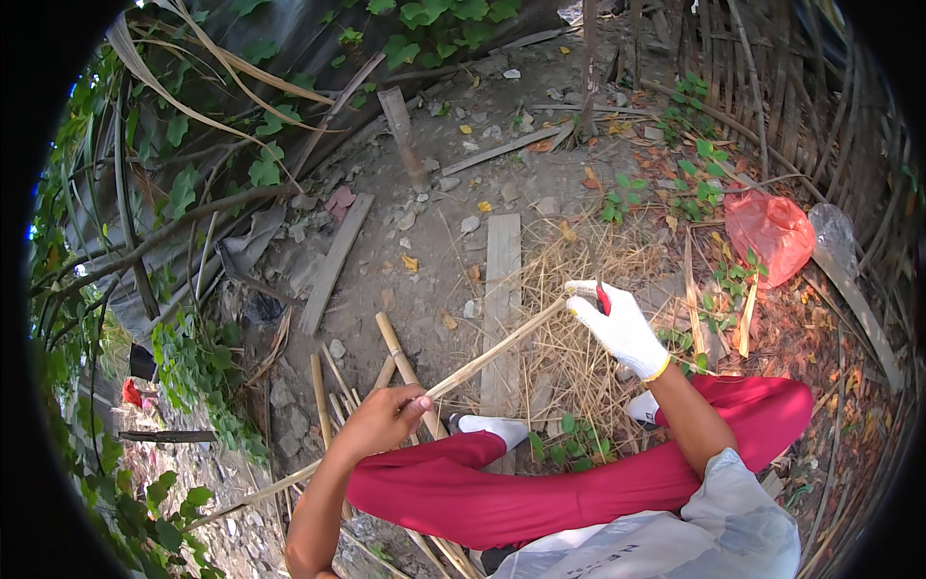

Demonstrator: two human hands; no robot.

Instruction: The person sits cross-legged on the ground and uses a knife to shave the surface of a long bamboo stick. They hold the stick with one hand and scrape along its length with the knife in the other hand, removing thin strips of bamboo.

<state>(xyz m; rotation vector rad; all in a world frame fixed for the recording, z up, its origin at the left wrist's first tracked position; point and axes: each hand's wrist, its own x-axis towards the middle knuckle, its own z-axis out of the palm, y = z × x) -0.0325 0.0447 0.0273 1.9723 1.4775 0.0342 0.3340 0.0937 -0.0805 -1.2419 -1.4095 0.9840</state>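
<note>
A long, pale bamboo strip (497,349) slants across in front of me, its upper end reaching the fingers of my right hand. My bare left hand (379,422) is closed around it, thumb on top, and the strip carries on behind that hand toward the lower left. On my right hand (625,333) is a white knit glove with a yellow cuff. Its fingers wrap a red-handled tool (604,300), which looks like a knife; a thin dark blade seems to rise from it, hard to make out against the straw. Fine shavings (579,338) lie below the glove.
Bamboo poles (394,347) lean beside my left leg. A flat board (503,261) lies ahead, another plank (336,262) to its left. A wooden stake (403,138) stands farther off. At right lies a red plastic bag (769,234) near a stick fence (801,106). Vines (183,193) hang left.
</note>
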